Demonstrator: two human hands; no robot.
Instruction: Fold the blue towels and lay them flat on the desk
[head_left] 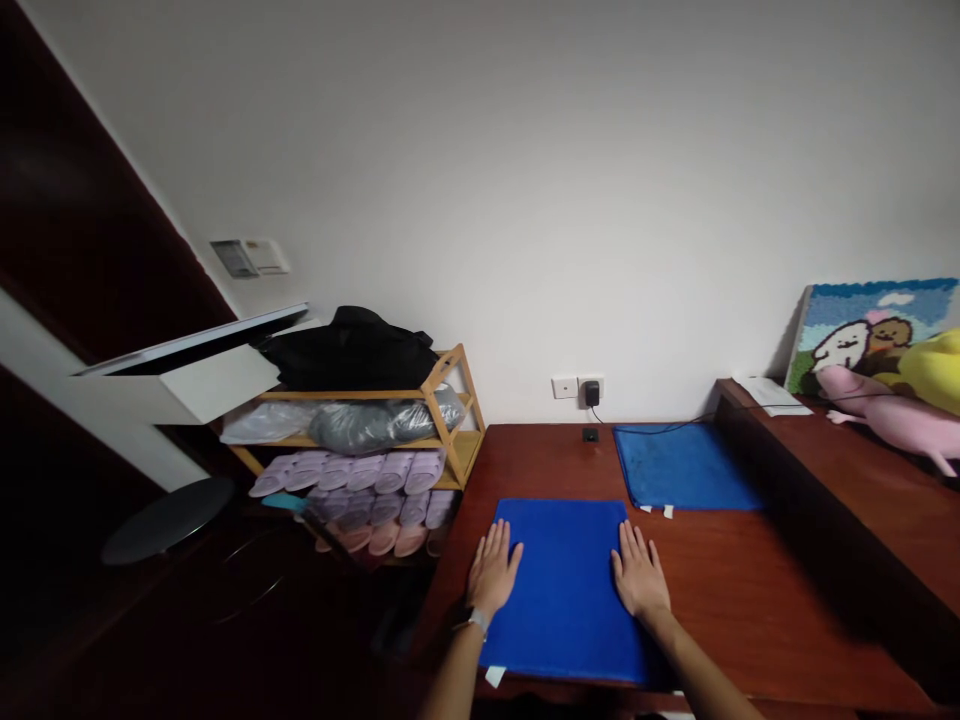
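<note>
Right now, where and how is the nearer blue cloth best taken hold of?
Probably by the opposite side edges of the nearer blue cloth, pinched from outside: left hand from the left, right hand from the right. It lies flat on the table, with one hand at each of those edges.

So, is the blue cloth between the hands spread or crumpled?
Spread: the blue cloth lies smooth and straight-edged, left hand and right hand flat at its sides. Whether it is folded double, I cannot tell.

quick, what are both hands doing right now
Left hand: open, flat on the near blue cloth's left edge, gripping nothing.
Right hand: open, flat at its right edge, gripping nothing.
</note>
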